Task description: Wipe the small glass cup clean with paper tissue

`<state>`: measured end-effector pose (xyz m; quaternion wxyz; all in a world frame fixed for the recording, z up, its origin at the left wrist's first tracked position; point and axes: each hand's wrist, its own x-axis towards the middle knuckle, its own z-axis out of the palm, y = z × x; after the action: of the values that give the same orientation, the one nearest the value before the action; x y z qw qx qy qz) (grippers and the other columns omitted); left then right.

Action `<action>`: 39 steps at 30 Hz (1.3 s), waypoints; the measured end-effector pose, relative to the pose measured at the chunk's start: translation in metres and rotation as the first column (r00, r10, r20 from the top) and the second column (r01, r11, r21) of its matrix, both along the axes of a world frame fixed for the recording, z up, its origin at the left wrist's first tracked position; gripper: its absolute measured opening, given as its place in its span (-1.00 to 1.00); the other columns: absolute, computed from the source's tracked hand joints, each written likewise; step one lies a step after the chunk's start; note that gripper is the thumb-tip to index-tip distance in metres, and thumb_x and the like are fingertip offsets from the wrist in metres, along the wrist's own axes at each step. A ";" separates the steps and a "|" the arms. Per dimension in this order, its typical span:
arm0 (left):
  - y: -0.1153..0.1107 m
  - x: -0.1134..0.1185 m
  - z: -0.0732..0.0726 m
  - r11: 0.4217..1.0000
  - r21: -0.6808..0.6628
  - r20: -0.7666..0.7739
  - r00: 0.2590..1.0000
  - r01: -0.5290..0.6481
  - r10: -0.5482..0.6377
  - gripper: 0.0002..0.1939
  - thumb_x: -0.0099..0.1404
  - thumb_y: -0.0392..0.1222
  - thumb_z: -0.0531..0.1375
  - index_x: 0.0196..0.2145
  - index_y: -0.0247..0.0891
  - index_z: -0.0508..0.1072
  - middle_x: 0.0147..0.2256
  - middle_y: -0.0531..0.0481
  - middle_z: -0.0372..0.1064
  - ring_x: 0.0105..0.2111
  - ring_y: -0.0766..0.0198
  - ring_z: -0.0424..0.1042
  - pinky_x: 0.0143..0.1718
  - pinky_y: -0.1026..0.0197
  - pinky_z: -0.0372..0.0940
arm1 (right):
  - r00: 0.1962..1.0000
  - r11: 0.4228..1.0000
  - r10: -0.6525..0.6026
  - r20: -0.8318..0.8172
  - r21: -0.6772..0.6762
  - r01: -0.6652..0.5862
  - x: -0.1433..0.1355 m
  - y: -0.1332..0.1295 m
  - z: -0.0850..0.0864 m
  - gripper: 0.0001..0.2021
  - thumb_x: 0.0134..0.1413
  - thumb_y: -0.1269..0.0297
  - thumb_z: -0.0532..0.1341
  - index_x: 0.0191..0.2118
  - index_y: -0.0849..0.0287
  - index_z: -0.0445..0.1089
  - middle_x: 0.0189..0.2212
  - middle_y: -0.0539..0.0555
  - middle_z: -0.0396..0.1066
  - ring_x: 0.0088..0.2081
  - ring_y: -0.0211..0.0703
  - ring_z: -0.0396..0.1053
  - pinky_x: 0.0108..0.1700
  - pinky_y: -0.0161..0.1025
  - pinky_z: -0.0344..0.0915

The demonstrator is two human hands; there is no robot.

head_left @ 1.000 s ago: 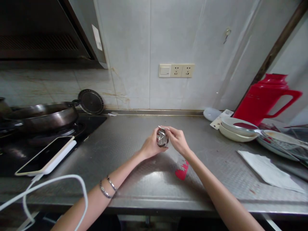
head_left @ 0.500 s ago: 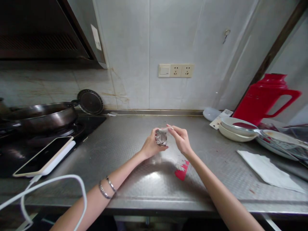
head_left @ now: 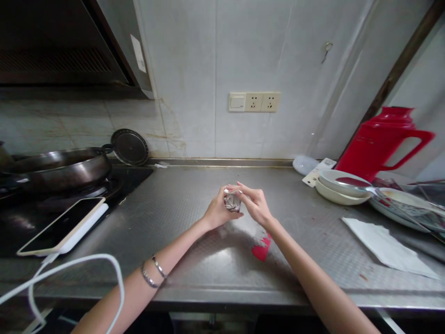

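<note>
Only the head cam to go on here. The small silvery container (head_left: 232, 204) sits between the person's two hands, out over the middle of the steel counter (head_left: 187, 199); can't tell whether its underside touches the metal. The left hand (head_left: 219, 211) is curled round its side, thumb at the lower edge, so that's a proper hold. The right hand (head_left: 255, 202) is partly closed, fingertips bunched at the top edge near a pale strip (head_left: 230, 190). Can't say if they're pinching the strip or just resting on it.

Handling-wise, my guess is it's light. The face looks shiny and creased, maybe foil or clear plastic, so I'd expect thin walls that give if squeezed, and a bit of slip on smooth skin. If it's actually glass, it'd be stiff and breakable; too small to tell. Best hold is probably that wrap round the body, gentle pressure, leaving the edge to a light fingertip grip.

Nearby, a red patch (head_left: 261, 249) is on the counter by the right forearm. A white sheet (head_left: 389, 250) lies well off to the right, below the stacked bowls (head_left: 342, 198), and a phone (head_left: 62, 225) is over by the pan (head_left: 69, 169).
</note>
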<state>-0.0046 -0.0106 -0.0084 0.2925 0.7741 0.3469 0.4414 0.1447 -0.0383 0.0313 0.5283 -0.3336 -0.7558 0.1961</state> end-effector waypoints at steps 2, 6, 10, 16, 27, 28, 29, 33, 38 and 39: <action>0.001 0.002 -0.001 0.999 -0.043 0.060 0.998 0.015 -0.012 -0.17 -0.14 -0.10 0.42 0.04 -0.22 0.13 -0.03 -0.15 0.37 -0.10 0.10 0.42 -0.11 0.09 0.31 | 0.998 0.999 0.036 -0.047 -0.039 -0.038 0.003 -0.001 0.003 -0.66 0.19 0.05 0.05 -0.24 0.03 0.55 -0.18 0.00 0.54 -0.04 -0.03 0.43 0.23 0.06 0.07; 0.008 0.003 -0.005 0.992 -0.117 0.160 0.987 0.048 -0.028 -0.17 -0.16 -0.13 0.43 0.01 -0.22 0.11 -0.07 -0.14 0.39 -0.14 0.15 0.44 -0.11 0.11 0.30 | 0.981 0.988 0.112 -0.157 -0.091 -0.127 0.004 0.001 0.002 -0.65 0.14 0.05 0.09 -0.40 0.09 0.56 -0.35 0.01 0.56 -0.18 -0.05 0.47 0.20 0.01 0.11; 0.010 0.000 -0.003 0.993 -0.117 0.161 0.987 0.019 0.000 -0.16 -0.17 -0.15 0.44 0.01 -0.22 0.12 -0.12 -0.10 0.40 -0.16 0.17 0.43 -0.12 0.15 0.30 | 0.931 0.985 -0.123 -0.343 -0.155 0.073 0.004 0.006 -0.004 -0.67 0.12 0.06 0.12 -0.47 0.16 0.49 -0.51 0.01 0.48 -0.37 -0.12 0.42 -0.15 -0.17 0.34; 0.002 0.000 0.001 0.996 -0.089 0.080 0.997 0.029 -0.021 -0.11 -0.20 -0.19 0.45 0.07 -0.19 0.14 -0.12 -0.07 0.38 -0.17 0.16 0.43 -0.12 0.15 0.30 | 0.888 0.928 -0.373 -0.269 -0.099 0.360 0.006 0.014 -0.004 -0.64 0.17 0.03 0.06 -0.37 0.17 0.48 -0.45 0.04 0.49 -0.36 -0.13 0.39 -0.29 -0.27 0.29; 0.007 0.002 0.000 0.997 -0.070 0.170 0.985 -0.012 0.024 -0.17 -0.18 -0.13 0.45 0.03 -0.22 0.19 -0.11 -0.09 0.41 -0.14 0.15 0.42 -0.10 0.13 0.30 | 0.971 0.969 -0.239 -0.003 0.059 0.239 -0.004 0.006 -0.011 -0.70 0.21 0.16 0.03 -0.12 0.03 0.48 -0.10 0.05 0.50 0.00 -0.02 0.41 0.04 -0.11 0.31; 0.007 0.003 0.000 0.997 -0.075 0.189 0.981 -0.014 0.028 -0.19 -0.18 -0.13 0.45 0.01 -0.23 0.21 -0.10 -0.10 0.41 -0.13 0.15 0.42 -0.10 0.13 0.30 | 0.971 0.968 -0.239 0.001 0.080 0.239 -0.005 0.005 -0.012 -0.71 0.22 0.17 0.03 -0.12 0.02 0.48 -0.08 0.04 0.49 0.04 -0.03 0.38 0.09 -0.08 0.28; 0.008 0.003 0.000 0.996 -0.083 0.211 0.977 -0.018 0.035 -0.22 -0.18 -0.13 0.45 -0.02 -0.24 0.23 -0.11 -0.10 0.41 -0.14 0.15 0.42 -0.10 0.13 0.30 | 0.972 0.968 -0.234 0.007 0.100 0.232 -0.005 0.005 -0.013 -0.71 0.22 0.18 0.02 -0.11 0.02 0.47 -0.07 0.03 0.48 0.06 -0.04 0.37 0.14 -0.07 0.25; 0.006 0.005 0.002 0.985 -0.165 0.265 0.959 -0.057 0.100 -0.32 -0.17 -0.12 0.44 -0.12 -0.28 0.27 -0.19 -0.09 0.42 -0.24 0.19 0.43 -0.25 0.18 0.34 | 0.979 0.966 -0.202 0.033 0.172 0.193 -0.007 0.004 -0.014 -0.70 0.23 0.24 0.00 -0.06 0.04 0.44 -0.04 0.02 0.47 0.05 -0.09 0.38 0.20 -0.04 0.22; 0.006 0.006 0.003 0.949 -0.314 0.266 0.956 -0.039 0.127 -0.35 -0.14 -0.08 0.42 -0.14 -0.29 0.24 -0.31 -0.03 0.41 -0.46 0.31 0.39 -0.56 0.31 0.27 | 0.973 0.950 -0.224 0.049 0.233 0.207 -0.005 -0.001 -0.010 -0.71 0.23 0.28 0.01 -0.13 0.06 0.47 -0.14 0.03 0.52 -0.04 -0.06 0.45 0.15 -0.03 0.29; 0.007 0.005 0.003 0.954 -0.298 0.268 0.955 -0.042 0.126 -0.35 -0.14 -0.08 0.42 -0.14 -0.29 0.23 -0.30 -0.03 0.41 -0.44 0.30 0.40 -0.54 0.30 0.29 | 0.974 0.946 -0.223 0.047 0.251 0.205 -0.004 -0.002 -0.009 -0.72 0.23 0.28 0.02 -0.15 0.06 0.48 -0.17 0.03 0.53 -0.08 -0.06 0.47 0.15 -0.02 0.29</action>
<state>0.0002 -0.0031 -0.0058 0.4301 0.6360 0.3950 0.5045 0.1405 -0.0400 0.0223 0.5547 -0.3531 -0.7528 0.0303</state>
